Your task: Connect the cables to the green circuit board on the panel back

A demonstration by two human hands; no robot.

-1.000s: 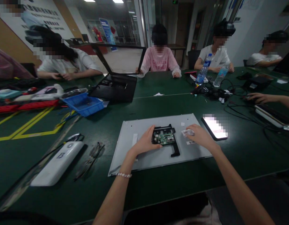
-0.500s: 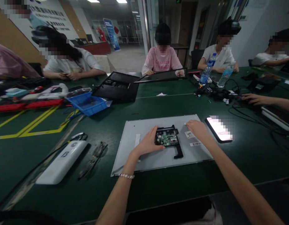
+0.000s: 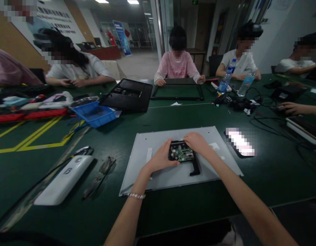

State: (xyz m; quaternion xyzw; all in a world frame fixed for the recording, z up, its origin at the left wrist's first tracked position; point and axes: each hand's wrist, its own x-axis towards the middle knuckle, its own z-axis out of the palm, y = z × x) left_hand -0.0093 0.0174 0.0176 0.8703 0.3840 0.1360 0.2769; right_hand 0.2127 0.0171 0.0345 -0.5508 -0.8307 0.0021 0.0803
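A green circuit board [image 3: 183, 154] in a black plastic frame [image 3: 196, 167] lies on a pale grey flat panel [image 3: 142, 153] in front of me. My left hand [image 3: 161, 155] grips the left side of the frame between thumb and fingers. At the frame's top right edge is my right hand [image 3: 198, 142], its fingers bent and pressed together there. Whether it pinches a small piece or only the frame's edge is hidden. White labels on the panel show partly past my right wrist.
A lit phone [image 3: 240, 142] lies right of the panel. To the left are glasses [image 3: 99, 177] and a white power bank [image 3: 64, 179]. Farther off are a blue basket [image 3: 95, 116], a black laptop shell [image 3: 129, 95], two bottles and cables. Across the table, a person touches a black bezel [image 3: 177, 98].
My right hand has moved left from the panel's label to the frame's top edge. My left hand keeps its hold. The person opposite has lowered the bezel onto the table.
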